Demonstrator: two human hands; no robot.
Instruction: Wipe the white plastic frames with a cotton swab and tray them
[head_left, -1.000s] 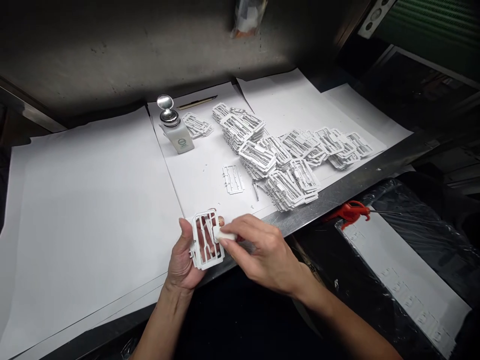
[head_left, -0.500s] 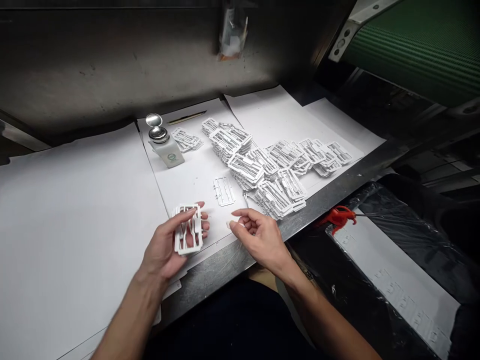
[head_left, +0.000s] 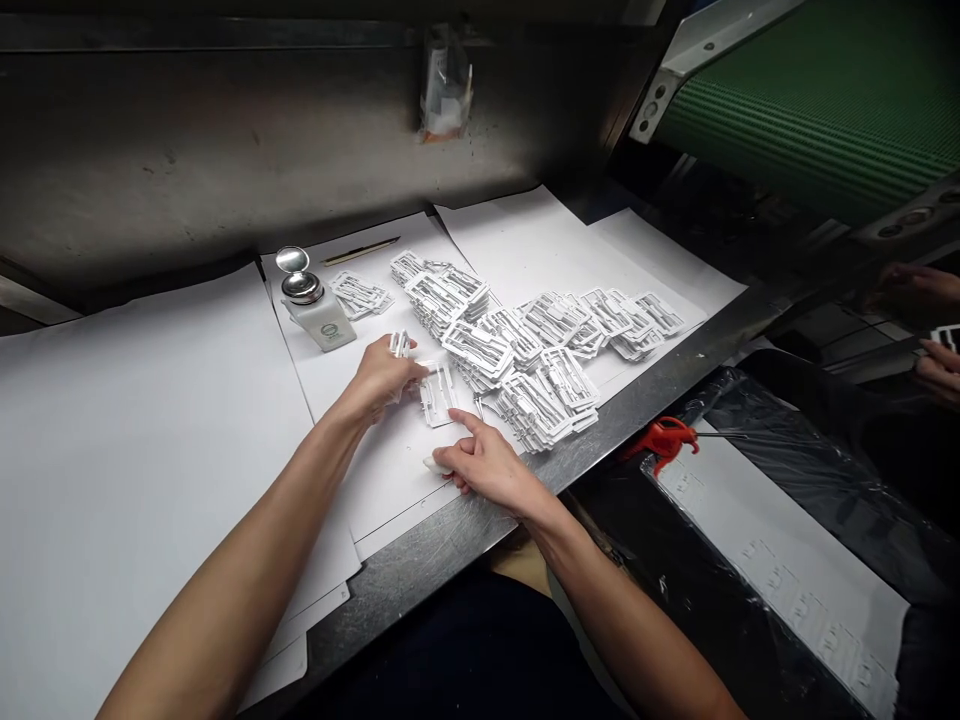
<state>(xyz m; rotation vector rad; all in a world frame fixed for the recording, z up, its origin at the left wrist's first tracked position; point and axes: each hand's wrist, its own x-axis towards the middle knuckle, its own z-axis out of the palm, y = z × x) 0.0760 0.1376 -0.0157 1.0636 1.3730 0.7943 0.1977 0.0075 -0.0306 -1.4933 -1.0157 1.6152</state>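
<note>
My left hand [head_left: 385,376] is closed around several thin white plastic frames [head_left: 399,344] with openwork inside, mostly hidden by the palm. Its thumb and fingers reach to the top left edge of a single white frame [head_left: 438,398] on the paper. At that frame's lower right corner, the index finger of my right hand [head_left: 484,462] is stretched out and touches it or nearly so. Between the thumb and curled fingers of that hand sits a small white piece [head_left: 435,465], too small to name. Just right of the hands lie tweezers [head_left: 480,407], partly hidden by piled frames [head_left: 477,352].
A pump dispenser bottle [head_left: 324,318] with its lid raised stands behind my left hand, beside a few frames [head_left: 361,294] and a thin pen-like tool [head_left: 361,250]. Red-handled tool [head_left: 667,440] lies right of the metal table edge [head_left: 450,530]. Another person's hands [head_left: 937,370] show at far right.
My left hand has moved forward with its frames and turned over to the single frame. My right hand has shifted left, its index finger extending to that frame. Another person's hands have come into view.
</note>
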